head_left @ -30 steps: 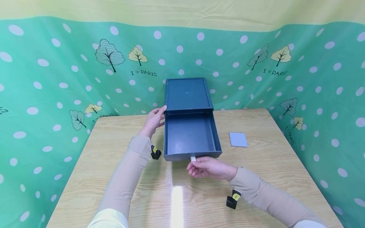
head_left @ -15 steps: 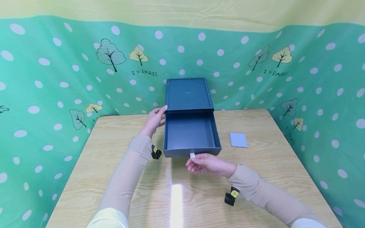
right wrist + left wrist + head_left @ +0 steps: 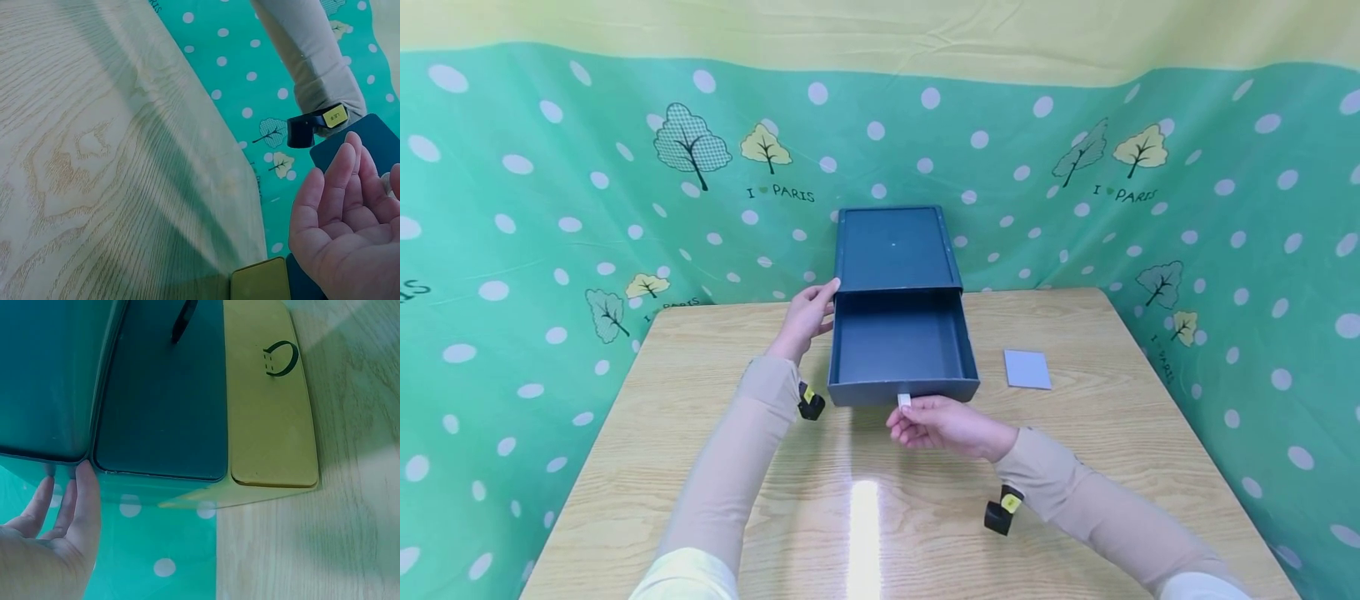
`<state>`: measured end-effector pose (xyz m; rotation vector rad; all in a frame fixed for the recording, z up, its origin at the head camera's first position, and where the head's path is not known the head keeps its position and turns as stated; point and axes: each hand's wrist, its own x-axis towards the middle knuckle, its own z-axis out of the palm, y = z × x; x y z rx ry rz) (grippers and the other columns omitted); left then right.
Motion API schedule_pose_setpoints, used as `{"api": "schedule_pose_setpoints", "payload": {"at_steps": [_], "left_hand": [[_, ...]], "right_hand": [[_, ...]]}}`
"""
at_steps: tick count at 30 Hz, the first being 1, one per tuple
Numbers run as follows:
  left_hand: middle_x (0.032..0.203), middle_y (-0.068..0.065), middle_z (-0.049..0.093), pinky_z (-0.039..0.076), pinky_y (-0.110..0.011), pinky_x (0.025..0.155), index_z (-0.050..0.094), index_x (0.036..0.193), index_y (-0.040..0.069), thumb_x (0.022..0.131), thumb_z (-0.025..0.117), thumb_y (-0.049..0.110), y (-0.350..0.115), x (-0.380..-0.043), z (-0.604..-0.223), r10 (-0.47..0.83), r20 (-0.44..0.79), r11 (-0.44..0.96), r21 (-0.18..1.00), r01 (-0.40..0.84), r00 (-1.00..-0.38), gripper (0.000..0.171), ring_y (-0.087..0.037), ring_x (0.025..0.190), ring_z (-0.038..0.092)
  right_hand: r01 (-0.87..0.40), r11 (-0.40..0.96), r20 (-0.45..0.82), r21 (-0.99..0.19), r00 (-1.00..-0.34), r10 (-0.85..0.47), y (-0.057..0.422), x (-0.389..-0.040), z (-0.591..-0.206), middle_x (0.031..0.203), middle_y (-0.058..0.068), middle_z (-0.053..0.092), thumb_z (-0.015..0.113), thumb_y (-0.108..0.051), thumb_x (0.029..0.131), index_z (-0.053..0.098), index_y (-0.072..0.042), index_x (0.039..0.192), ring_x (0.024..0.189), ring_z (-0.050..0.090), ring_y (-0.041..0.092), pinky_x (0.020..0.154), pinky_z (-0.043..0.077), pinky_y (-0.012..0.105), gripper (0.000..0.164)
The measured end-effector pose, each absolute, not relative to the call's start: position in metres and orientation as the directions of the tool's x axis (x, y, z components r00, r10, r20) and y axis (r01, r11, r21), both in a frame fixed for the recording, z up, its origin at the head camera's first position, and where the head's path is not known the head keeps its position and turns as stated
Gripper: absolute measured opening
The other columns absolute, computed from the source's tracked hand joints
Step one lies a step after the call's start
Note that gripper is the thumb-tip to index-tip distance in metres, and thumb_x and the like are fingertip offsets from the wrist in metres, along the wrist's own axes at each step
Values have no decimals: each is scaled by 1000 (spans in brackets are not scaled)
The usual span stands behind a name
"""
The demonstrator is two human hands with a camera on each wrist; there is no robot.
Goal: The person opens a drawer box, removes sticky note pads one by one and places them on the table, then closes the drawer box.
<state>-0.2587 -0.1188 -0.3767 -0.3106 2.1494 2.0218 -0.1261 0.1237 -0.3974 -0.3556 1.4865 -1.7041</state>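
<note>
A dark blue drawer cabinet (image 3: 893, 250) stands at the back of the table, its top drawer (image 3: 898, 346) pulled out and bare inside. My left hand (image 3: 805, 318) rests on the cabinet's left side by the front edge. In the left wrist view its straight fingers (image 3: 84, 506) press against that wall. At the drawer's front, my right hand (image 3: 951, 427) pinches a white pull tab (image 3: 904, 401) between thumb and finger. Lower down, the left wrist view shows a closed blue drawer (image 3: 165, 400) and a yellow drawer (image 3: 272, 425) with a dark loop pull.
A pale lilac square (image 3: 1027, 369) lies flat on the wooden table (image 3: 700, 433), right of the cabinet. A polka-dot green curtain (image 3: 587, 200) hangs behind and along both sides. Each forearm carries a black wrist camera (image 3: 811, 403).
The top drawer has slid a little way back into the cabinet, my right hand moving forward with its tab. My left hand keeps its place on the cabinet's side.
</note>
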Motion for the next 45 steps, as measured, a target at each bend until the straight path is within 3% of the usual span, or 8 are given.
{"api": "schedule_pose_setpoints", "payload": {"at_steps": [5,15,27,45], "left_hand": [[144,-11,44,46,-43,102,46,138,6,93,54,47,-119,-259,-377,-35,-267,55,962,-269,-963,61,-30,127,48],[143,-10,44,47,-44,102,47,137,6,93,54,47,-119,-260,-378,-39,-263,55,963,-265,-964,60,-29,127,48],[143,-11,44,48,-43,100,48,136,6,92,55,47,-119,-258,-375,-38,-262,41,964,-264,-964,61,-30,127,48],[144,-10,43,48,-42,101,46,137,6,92,55,48,-120,-259,-377,-36,-261,49,964,-262,-965,61,-29,127,48]], "right_hand": [[403,31,-301,-915,-629,-716,123,-129,-399,90,-2,67,40,-19,103,60,-1,107,83,61,8,85,53,24,27],[392,25,-300,-919,-660,-689,119,-132,-399,90,-3,66,39,-17,103,51,14,118,83,60,8,87,51,27,36],[409,-29,-290,-912,-693,-660,118,-137,-402,87,-5,65,39,-16,103,61,-7,101,81,60,8,86,52,25,25],[415,-83,-267,-906,-712,-649,115,-143,-407,86,-5,64,37,-14,103,61,-10,97,80,59,6,82,52,22,25]]}}
